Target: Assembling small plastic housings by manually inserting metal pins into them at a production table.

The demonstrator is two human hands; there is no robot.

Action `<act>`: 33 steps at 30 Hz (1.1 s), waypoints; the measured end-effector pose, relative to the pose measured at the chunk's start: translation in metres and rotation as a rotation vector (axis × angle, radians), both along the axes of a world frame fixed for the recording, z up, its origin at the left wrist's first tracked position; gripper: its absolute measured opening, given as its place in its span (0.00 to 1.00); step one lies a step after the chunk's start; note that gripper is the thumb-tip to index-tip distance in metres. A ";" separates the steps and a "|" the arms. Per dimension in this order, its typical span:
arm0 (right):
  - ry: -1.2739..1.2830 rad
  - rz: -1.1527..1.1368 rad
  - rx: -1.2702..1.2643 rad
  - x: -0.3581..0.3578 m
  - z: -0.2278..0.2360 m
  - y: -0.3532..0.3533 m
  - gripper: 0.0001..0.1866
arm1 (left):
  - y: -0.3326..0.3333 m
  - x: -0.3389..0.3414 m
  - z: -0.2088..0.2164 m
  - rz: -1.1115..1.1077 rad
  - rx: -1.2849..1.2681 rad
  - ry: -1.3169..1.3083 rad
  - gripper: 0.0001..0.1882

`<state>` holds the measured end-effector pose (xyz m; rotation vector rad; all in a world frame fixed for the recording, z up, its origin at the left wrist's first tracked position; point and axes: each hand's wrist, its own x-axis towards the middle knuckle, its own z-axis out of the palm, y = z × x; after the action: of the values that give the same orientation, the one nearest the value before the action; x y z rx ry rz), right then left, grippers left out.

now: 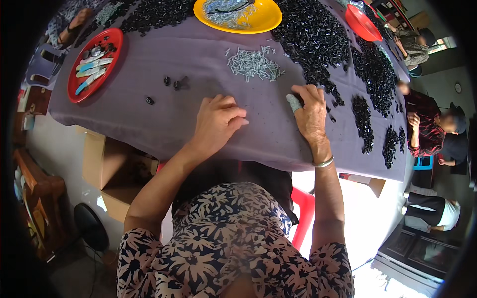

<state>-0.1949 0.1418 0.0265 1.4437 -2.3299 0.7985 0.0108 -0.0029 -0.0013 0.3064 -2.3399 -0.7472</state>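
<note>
So, a red plate sat over left, then loose black bits, then the left hand, fingers curled in. Silvery pins were heaped beyond both hands, and the right hand bent loosely near the black pieces. Couldn't tell if either held anything.

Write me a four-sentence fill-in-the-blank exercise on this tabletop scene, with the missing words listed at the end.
1. The red plate with blue-and-white tools sits toward the person's ____ side.
2. A metal bracelet circles the person's ____ wrist.
3. The plate just beyond the loose pile of pale pins is coloured ____.
4. The large heap of small pieces to the right of that plate is ____ in colour.

Missing words: left; right; yellow; black.
</note>
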 end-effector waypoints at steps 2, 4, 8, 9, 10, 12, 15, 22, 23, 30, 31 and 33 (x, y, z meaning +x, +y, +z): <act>0.008 0.010 0.085 -0.014 -0.007 0.008 0.10 | -0.002 0.000 0.000 -0.011 -0.006 -0.025 0.09; 0.037 0.001 0.101 -0.017 -0.003 0.013 0.09 | -0.004 0.003 -0.002 -0.044 0.012 -0.049 0.09; -0.005 0.080 0.031 -0.007 0.004 0.001 0.10 | -0.010 0.003 -0.002 -0.088 0.049 -0.039 0.09; -0.080 0.154 -0.028 -0.004 0.004 -0.005 0.10 | -0.012 0.004 -0.002 -0.115 0.059 -0.052 0.08; -0.104 0.191 -0.058 -0.002 0.005 -0.013 0.12 | -0.013 0.004 -0.002 -0.142 0.069 -0.065 0.08; -0.082 0.240 -0.045 -0.004 0.002 -0.030 0.12 | -0.013 0.005 -0.001 -0.146 0.075 -0.063 0.08; -0.031 0.296 0.031 -0.007 0.003 -0.046 0.13 | -0.012 0.004 0.000 -0.153 0.091 -0.067 0.07; 0.149 0.416 0.262 -0.016 0.016 -0.039 0.09 | -0.008 0.003 0.000 -0.133 0.114 -0.068 0.07; 0.047 0.421 0.256 -0.018 0.016 -0.035 0.09 | -0.005 0.002 0.001 -0.135 0.120 -0.067 0.07; -0.354 0.323 0.194 -0.024 0.016 -0.030 0.05 | 0.006 -0.006 -0.001 -0.178 0.112 -0.048 0.06; -0.413 0.297 0.204 -0.022 0.020 -0.029 0.05 | 0.006 -0.005 -0.001 -0.177 0.125 -0.057 0.06; -0.472 0.266 0.214 -0.022 0.026 -0.029 0.06 | 0.006 -0.005 0.000 -0.168 0.123 -0.052 0.06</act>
<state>-0.2165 0.1126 0.0529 1.8528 -2.6642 1.0893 0.0056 0.0036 -0.0017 0.1850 -2.3946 -0.9774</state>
